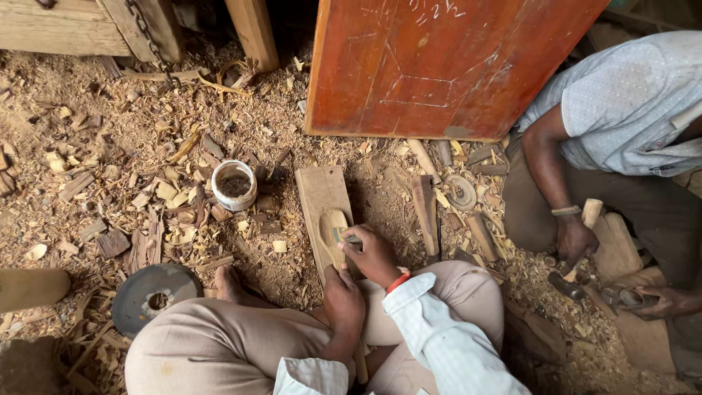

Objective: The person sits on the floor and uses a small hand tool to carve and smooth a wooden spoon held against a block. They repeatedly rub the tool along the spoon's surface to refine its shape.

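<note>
My left hand [344, 301] is wrapped around the handle of the wooden spoon [335, 232], whose bowl lies on the flat board [320, 192] in front of my knees. My right hand [374, 252] pinches a small tool [349, 238] against the bowl's edge, fingers closed on it. A white cup [234, 184] sits left among shavings, near 1 dark disc [150, 292]
</note>
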